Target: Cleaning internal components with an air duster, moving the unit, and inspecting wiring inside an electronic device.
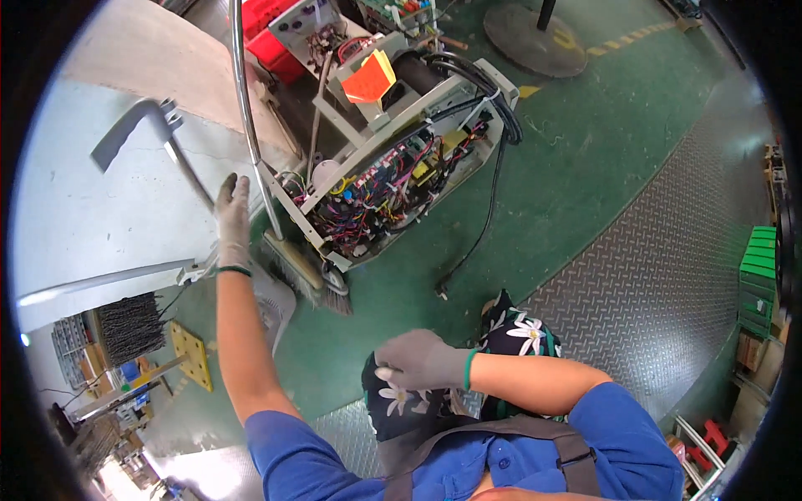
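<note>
My left hand (233,219), in a pale glove, is stretched forward with its fingers extended. It is next to a metal tube topped by a bent grey piece (134,134); whether they touch is unclear. Just to its right, a broom (292,260) with a long shiny metal handle leans up past an opened machine (401,179) full of coloured wires and circuit boards. A grey dustpan (274,305) lies partly behind my left forearm. My right hand (422,359), gloved in grey, rests with curled fingers against my flower-patterned trousers, and nothing shows in it.
A black cable with a plug (443,288) trails from the machine over the green floor. An orange-red card (368,79) sits on its frame. Red bins (276,46) stand behind. Patterned metal plate (643,267) and green crates (757,271) are on the right, a yellow plate (192,356) lower left.
</note>
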Demonstrator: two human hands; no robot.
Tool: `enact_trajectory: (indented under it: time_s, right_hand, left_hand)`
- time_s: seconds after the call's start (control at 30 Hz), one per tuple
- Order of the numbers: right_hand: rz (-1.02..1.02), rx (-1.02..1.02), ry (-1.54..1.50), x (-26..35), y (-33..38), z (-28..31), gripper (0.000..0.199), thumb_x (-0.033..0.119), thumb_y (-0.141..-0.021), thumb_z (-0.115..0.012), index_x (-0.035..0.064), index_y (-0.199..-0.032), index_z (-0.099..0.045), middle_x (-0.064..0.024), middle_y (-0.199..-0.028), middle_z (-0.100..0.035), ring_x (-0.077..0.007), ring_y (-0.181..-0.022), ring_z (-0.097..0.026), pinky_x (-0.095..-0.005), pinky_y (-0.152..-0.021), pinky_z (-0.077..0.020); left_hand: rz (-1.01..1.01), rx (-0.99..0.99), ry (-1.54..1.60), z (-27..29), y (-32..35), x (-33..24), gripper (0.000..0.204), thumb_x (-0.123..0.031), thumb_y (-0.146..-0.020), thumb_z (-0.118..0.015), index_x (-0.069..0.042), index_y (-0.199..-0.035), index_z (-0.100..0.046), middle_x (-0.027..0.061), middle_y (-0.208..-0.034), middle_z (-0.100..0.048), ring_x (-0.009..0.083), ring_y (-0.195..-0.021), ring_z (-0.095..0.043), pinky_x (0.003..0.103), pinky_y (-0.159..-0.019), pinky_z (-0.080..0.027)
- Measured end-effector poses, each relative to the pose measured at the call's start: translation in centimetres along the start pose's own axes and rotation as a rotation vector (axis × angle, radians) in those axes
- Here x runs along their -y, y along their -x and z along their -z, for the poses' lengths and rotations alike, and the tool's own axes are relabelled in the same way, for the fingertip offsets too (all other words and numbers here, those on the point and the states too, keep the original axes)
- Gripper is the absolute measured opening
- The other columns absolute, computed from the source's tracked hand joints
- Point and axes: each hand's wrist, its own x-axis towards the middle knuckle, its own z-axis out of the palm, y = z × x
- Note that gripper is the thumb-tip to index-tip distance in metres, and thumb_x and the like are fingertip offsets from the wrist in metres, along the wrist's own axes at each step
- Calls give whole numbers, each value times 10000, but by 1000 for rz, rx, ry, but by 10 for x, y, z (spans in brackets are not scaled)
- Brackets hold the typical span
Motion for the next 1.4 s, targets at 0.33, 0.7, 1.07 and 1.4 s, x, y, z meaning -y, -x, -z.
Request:
enact_trajectory:
  time_s: [0.33,0.7,1.07,1.4]
  right_hand:
    - [-386,52,-197,-27,18,-21,346,373,-911,-570,78,-1064,-663,-177,-989,-703,-360,-945,-678,-486,-812,-518]
    - [-875,-332,-339,2,130,135,359,299,-862,-692,14,-1081,-700,-162,-1031,-713,-272,-949,-688,-389,-868,-520]
    - [-594,-901,-167,-58,-46,446,429,301,-926,-685,-14,-1206,-607,-96,-1130,-666,-149,-1048,-607,-299,-922,-479]
    - [-778,-65,-384,-160,-189,462,769,335,-749,-852,-13,-1342,-507,-101,-1180,-627,-181,-1124,-585,-329,-1015,-450]
  left_hand:
    - [174,511,-805,-19,242,32,587,-442,-909,-618,-60,-1348,-544,229,-1409,-503,400,-1302,-495,483,-1047,-444]
    - [596,904,-617,142,435,-59,320,-332,-943,-598,-171,-1218,-623,161,-1264,-626,378,-1115,-619,505,-899,-523]
    - [1172,277,383,-49,214,27,507,-467,-984,-570,-41,-1256,-606,82,-1203,-649,193,-999,-639,337,-811,-509]
    - [1198,99,1185,-143,136,102,784,-716,-895,-527,-157,-1443,-487,106,-1321,-610,294,-1110,-641,564,-911,-561]
